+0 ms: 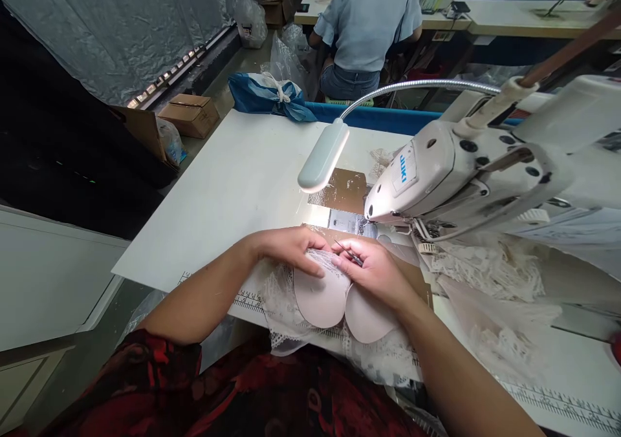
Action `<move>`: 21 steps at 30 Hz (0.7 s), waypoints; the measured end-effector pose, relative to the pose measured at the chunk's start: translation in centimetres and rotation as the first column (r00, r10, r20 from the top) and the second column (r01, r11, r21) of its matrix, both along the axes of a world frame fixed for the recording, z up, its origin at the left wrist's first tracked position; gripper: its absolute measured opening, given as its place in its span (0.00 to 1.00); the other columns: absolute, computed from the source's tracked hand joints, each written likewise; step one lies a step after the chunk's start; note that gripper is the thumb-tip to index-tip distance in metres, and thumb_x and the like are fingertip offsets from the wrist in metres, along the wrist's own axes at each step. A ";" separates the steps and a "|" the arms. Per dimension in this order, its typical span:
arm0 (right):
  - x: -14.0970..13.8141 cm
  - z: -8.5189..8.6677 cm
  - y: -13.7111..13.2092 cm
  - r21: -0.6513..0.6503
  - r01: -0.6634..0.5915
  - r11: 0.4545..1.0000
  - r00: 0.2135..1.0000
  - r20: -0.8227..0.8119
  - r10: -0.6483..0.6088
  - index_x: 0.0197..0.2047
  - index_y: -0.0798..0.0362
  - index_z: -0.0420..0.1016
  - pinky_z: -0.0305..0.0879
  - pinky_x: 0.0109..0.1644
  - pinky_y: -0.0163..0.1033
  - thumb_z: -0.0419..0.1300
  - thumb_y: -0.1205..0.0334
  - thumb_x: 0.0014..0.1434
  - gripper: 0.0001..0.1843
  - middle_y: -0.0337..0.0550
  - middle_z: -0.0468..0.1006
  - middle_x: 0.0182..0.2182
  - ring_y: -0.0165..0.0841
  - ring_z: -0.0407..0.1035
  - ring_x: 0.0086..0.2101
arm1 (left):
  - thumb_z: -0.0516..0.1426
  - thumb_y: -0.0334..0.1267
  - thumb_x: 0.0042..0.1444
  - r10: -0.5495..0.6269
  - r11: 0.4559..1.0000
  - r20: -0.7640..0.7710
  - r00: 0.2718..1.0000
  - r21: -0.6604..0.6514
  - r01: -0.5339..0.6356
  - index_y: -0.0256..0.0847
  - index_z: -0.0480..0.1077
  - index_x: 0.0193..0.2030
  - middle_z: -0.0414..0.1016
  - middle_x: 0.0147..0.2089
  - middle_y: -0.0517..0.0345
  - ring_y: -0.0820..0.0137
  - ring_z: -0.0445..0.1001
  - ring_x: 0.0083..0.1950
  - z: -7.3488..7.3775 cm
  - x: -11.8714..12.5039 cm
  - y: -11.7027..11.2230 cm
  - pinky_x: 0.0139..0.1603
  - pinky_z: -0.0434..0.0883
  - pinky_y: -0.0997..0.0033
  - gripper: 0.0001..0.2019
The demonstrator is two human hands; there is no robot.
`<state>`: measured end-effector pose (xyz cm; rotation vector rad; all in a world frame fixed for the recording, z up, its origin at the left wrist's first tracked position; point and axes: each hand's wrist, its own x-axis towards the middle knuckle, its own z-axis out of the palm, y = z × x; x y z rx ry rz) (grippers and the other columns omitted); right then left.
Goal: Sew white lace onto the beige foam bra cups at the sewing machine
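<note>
A pale bra (323,301) with two smooth cups and lace trim lies at the table's front edge, its lace hanging over towards my lap. My left hand (295,249) is closed on the lace at the top of the left cup, thumb resting on the cup. Beside it, my right hand (373,272) pinches the lace edge between the cups. A slim, pointed metal tool (350,254), perhaps thread snips, is tucked in the right hand's fingers. Both hands are just in front of the sewing machine's needle plate (352,222).
The white sewing machine (412,172) stands at right, with a lit gooseneck lamp (324,156) over the table. Lace pieces (490,269) are heaped right. A blue tied bundle (272,97) sits at the far edge. Beyond, a person (371,23) sits facing away. Cardboard boxes (189,115) stand left.
</note>
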<state>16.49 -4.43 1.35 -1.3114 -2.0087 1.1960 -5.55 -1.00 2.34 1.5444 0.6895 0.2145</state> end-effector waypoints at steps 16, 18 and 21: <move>-0.5 -0.2 -0.5 -0.084 0.018 0.996 0.989 -0.144 -0.030 0.29 0.52 0.72 0.64 0.32 0.39 0.56 0.52 0.60 0.14 0.40 0.73 0.27 0.34 0.66 0.29 | 0.60 0.42 0.53 0.185 0.952 0.024 0.982 0.243 -0.185 0.37 0.70 0.47 0.70 0.38 0.57 0.72 0.67 0.37 1.0 -0.6 -0.5 0.37 0.64 0.74 0.16; -0.5 0.0 -0.5 -0.076 0.027 0.997 0.983 -0.182 -0.040 0.33 0.53 0.74 0.65 0.35 0.39 0.56 0.53 0.60 0.13 0.42 0.75 0.30 0.35 0.68 0.32 | 0.61 0.43 0.52 0.214 0.943 -0.008 0.977 0.264 -0.205 0.38 0.70 0.46 0.70 0.37 0.58 0.72 0.67 0.36 1.0 -0.2 -0.7 0.37 0.64 0.74 0.17; -0.5 0.2 -0.6 -0.051 0.028 0.998 0.976 -0.215 -0.038 0.36 0.52 0.76 0.66 0.39 0.41 0.57 0.54 0.60 0.11 0.43 0.77 0.32 0.36 0.69 0.35 | 0.61 0.43 0.52 0.237 0.940 -0.037 0.971 0.263 -0.220 0.38 0.72 0.43 0.72 0.39 0.57 0.71 0.68 0.38 0.8 0.4 -0.9 0.38 0.64 0.74 0.14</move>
